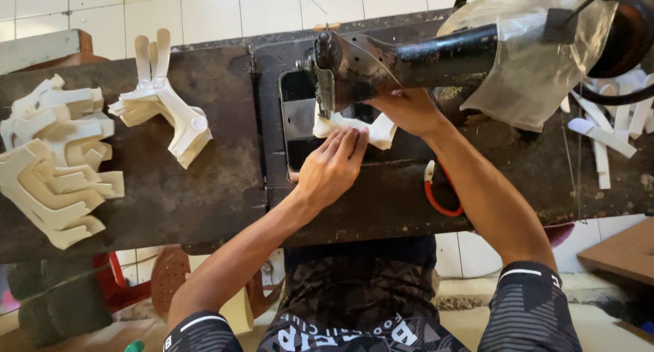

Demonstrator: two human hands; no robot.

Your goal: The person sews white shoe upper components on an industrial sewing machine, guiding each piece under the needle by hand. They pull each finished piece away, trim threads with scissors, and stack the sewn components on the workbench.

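Observation:
A black sewing machine [409,56] stands on a dark worn table [204,188]. A white cut piece of material [340,125] lies on the machine's metal plate under the needle head. My left hand [334,165] presses flat on the near side of the piece, fingers together. Beyond the piece, my right hand [409,110] holds its right end, partly hidden by the machine arm.
Stacks of white cut pieces [58,158] lie at the table's left end, with another fanned stack [167,110] beside them. White strips [606,131] lie at the right. A red cable [436,195] loops at the table front. Plastic sheeting [538,59] covers the machine's right part.

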